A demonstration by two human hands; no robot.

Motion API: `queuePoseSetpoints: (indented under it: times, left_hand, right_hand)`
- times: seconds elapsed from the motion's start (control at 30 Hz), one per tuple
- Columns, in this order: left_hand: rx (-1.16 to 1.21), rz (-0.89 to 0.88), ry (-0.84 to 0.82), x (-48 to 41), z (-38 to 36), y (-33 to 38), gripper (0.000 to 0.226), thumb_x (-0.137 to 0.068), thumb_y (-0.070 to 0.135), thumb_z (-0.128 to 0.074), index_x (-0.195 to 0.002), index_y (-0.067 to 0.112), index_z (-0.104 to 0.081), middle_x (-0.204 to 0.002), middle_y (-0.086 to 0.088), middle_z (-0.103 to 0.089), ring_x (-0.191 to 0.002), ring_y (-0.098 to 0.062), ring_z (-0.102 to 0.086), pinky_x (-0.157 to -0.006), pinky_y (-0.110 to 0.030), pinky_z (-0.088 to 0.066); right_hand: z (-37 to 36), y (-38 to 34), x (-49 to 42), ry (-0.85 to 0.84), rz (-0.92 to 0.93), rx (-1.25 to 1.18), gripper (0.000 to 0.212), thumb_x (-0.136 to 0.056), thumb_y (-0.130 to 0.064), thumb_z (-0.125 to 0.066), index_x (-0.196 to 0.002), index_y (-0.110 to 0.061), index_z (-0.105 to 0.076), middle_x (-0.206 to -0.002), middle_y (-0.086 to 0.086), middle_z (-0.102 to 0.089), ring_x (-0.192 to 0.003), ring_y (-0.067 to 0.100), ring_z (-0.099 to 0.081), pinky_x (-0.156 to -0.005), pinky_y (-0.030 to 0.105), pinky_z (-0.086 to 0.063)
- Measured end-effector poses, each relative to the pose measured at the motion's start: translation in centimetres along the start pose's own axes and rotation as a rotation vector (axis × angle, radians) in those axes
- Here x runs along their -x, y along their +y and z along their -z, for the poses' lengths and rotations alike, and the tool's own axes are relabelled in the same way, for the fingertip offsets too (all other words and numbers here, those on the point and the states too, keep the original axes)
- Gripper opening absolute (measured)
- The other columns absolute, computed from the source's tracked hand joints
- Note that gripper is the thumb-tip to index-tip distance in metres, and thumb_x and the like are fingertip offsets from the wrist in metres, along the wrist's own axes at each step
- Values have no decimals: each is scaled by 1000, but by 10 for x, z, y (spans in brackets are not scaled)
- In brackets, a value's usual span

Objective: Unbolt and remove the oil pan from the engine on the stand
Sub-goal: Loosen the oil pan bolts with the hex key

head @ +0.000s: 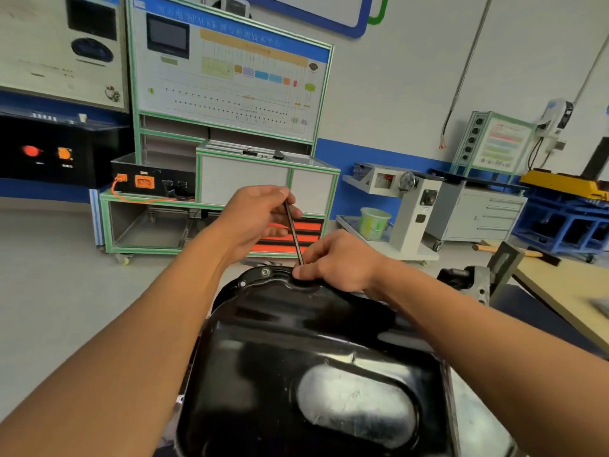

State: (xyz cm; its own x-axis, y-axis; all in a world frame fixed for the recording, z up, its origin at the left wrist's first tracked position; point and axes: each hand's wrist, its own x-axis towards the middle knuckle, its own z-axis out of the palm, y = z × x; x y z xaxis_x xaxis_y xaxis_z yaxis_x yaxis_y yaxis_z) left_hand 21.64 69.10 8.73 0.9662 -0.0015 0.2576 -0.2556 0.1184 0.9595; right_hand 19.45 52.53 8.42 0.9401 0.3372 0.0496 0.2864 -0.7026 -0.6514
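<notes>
The pan sits atop the engine. The left hand grips the tool at its top; the right hand pinches its tip at the pan's far rim. The pan is stiff, glossy steel, probably slick: lift it by the rim.

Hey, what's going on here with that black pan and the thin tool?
A person is working at the far flange of the black oil pan. The left hand grips the top of a thin metal tool, and the right hand holds its lower end down at the flange. A bolt beside it is still in place, so the pan is not free yet.
</notes>
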Motion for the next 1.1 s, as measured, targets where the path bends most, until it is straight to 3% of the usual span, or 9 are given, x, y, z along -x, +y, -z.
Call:
queuePoseSetpoints:
  times: [0.13,0.27,0.43,0.6,0.73,0.8,0.87,1.0,1.1]
  left_hand:
    - [-3,-38,108,16,24,-13,27,-104,16,-47,-87,9,-67,-75,-6,-71,-64,-14,-62,-50,-21,-49]
    - [-42,-37,165,39,56,-37,27,-102,13,-49,-87,8,-71,-68,0,-69,-62,-10,-60,-52,-20,-49]
    - [-335,33,44,76,90,-64,30,-99,16,-56,-80,13,-78,-70,-3,-68,-66,-12,-59,-60,-25,-49]
    - [-307,13,-48,84,92,-47,24,-97,15,-59,-81,12,-77,-66,-4,-62,-61,-12,-56,-56,-23,-48]
    - [-55,-48,63,69,82,-15,15,-94,13,-59,-94,6,-72,-69,-3,-67,-61,-11,-62,-52,-20,-51]
    - [-32,-92,75,56,72,2,13,-95,12,-59,-95,7,-71,-72,-1,-69,-64,-9,-66,-52,-19,-52]
    - [-108,-123,26,42,55,15,12,-97,11,-59,-96,8,-71,-77,-2,-71,-67,-9,-68,-54,-19,-53]
    - [-393,-187,-74,15,19,29,15,-97,12,-61,-102,1,-71,-78,-6,-71,-66,-12,-64,-54,-17,-54]
    - [-558,-204,-147,-2,5,33,20,-99,14,-60,-104,0,-73,-82,-6,-72,-68,-15,-62,-54,-17,-54]
  right_hand:
    - [6,-15,-7,-124,118,225,31,-95,-28,-67,-86,0,-75,-77,11,-67,-70,14,-54,-71,29,-47]
    - [9,-26,-12,-231,167,375,22,-98,-29,-63,-87,-13,-75,-84,2,-72,-79,13,-61,-79,30,-50]
    - [11,-40,-17,-323,224,569,14,-96,-28,-65,-84,-26,-72,-69,-18,-61,-66,-1,-55,-61,16,-40]
    - [14,-61,-21,-446,257,800,30,-97,-23,-63,-67,-22,-61,-63,-11,-58,-58,0,-50,-55,16,-36]
    - [16,-74,-19,-441,296,696,27,-99,-28,-60,-73,-23,-62,-64,-13,-59,-52,-6,-51,-51,9,-36]
    - [13,-74,-19,-401,312,627,25,-98,-28,-61,-77,-17,-67,-68,-8,-64,-55,-3,-51,-56,11,-39]
    - [7,-70,-19,-369,310,574,23,-96,-27,-63,-82,-11,-72,-75,1,-69,-61,6,-53,-63,21,-43]
    - [0,-52,-21,-270,268,398,27,-96,-24,-65,-71,-17,-72,-47,-15,-55,-44,-2,-47,-48,12,-34]
    - [-1,-37,-20,-194,207,218,30,-95,-23,-66,-66,-17,-71,-49,-17,-56,-43,-4,-47,-50,14,-34]
